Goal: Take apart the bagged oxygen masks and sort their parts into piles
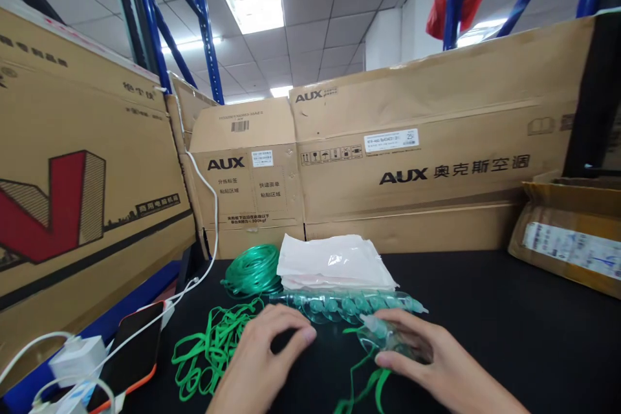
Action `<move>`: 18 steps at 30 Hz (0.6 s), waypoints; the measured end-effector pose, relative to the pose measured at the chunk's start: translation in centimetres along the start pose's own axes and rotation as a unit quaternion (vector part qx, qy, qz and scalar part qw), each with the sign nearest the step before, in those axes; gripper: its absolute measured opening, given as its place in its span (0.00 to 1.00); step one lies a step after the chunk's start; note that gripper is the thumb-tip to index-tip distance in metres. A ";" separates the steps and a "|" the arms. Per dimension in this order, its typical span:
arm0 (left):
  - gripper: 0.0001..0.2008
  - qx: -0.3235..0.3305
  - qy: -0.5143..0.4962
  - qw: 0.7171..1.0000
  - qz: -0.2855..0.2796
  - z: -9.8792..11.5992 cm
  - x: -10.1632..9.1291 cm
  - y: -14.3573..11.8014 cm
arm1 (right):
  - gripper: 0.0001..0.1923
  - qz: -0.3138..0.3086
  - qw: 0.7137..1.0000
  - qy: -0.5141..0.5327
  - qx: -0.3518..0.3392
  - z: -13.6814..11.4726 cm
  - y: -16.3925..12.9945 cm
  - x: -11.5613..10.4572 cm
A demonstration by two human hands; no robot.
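Head view, looking forward and down at a black tabletop [485, 310] fenced in by cardboard boxes [427, 162]. Left hand [264, 356] low centre of the frame, palm down, wrist entering from the bottom edge, fingers [295, 335] spread and gently curled, tips resting on the tabletop, closed on nothing. Right hand [427, 359] lower right of centre, palm down, forearm running off toward the bottom right corner, fingers bent over a clear plastic mask [388, 339], pinning it against the tabletop; grip loose, thumb hidden underneath. Green straps [361, 388] trailing from under that hand toward the bottom edge. Just above both hands, a row of stacked clear masks [339, 304] lying across the centre, with a pile of white plastic bags [334, 262] behind it. Coil of green tubing [253, 270] left of the bags. Loose green elastic bands [208, 349] heaped left of the left hand. Phone in an orange case [133, 356] and white charger [77, 357] with cable at lower left.
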State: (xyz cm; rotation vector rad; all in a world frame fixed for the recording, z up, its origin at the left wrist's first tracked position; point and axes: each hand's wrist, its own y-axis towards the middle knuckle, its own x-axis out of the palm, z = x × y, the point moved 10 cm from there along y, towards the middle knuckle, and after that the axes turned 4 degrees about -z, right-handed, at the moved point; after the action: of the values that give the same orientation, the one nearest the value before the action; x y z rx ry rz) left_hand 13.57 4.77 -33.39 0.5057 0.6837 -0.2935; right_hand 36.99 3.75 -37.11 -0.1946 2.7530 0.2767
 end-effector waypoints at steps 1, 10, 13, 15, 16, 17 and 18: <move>0.14 -0.006 0.045 0.999 0.021 -0.4 -1.4 0.6 | 0.23 -0.003 1.000 -0.014 -0.002 0.3 0.1 0.5; 0.18 -0.155 0.301 0.941 -0.003 -9.5 -7.5 10.2 | 0.21 0.009 0.999 -0.031 -0.014 0.6 0.4 0.9; 0.16 -0.189 0.320 0.928 -0.042 -11.5 -7.4 11.5 | 0.21 0.013 0.999 -0.042 -0.017 0.6 0.3 0.8; 0.15 -0.200 0.320 0.924 -0.063 -12.2 -7.7 11.9 | 0.21 0.010 0.999 -0.045 -0.017 0.6 0.2 0.9; 0.15 -0.201 0.315 0.924 -0.074 -12.3 -7.9 12.1 | 0.21 0.008 0.999 -0.042 -0.017 0.6 0.2 1.0; 0.15 -0.201 0.308 0.926 -0.086 -12.4 -8.1 12.3 | 0.21 0.007 0.999 -0.038 -0.017 0.6 0.2 1.0; 0.15 -0.200 0.299 0.928 -0.098 -12.4 -8.3 12.4 | 0.21 0.007 0.999 -0.033 -0.018 0.6 0.2 1.0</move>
State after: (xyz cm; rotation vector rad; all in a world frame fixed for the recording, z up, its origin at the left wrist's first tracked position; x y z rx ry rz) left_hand 6.04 22.61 -31.80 0.1227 1.3619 -0.1739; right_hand 36.27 3.97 -38.01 -0.1724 2.6873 0.3312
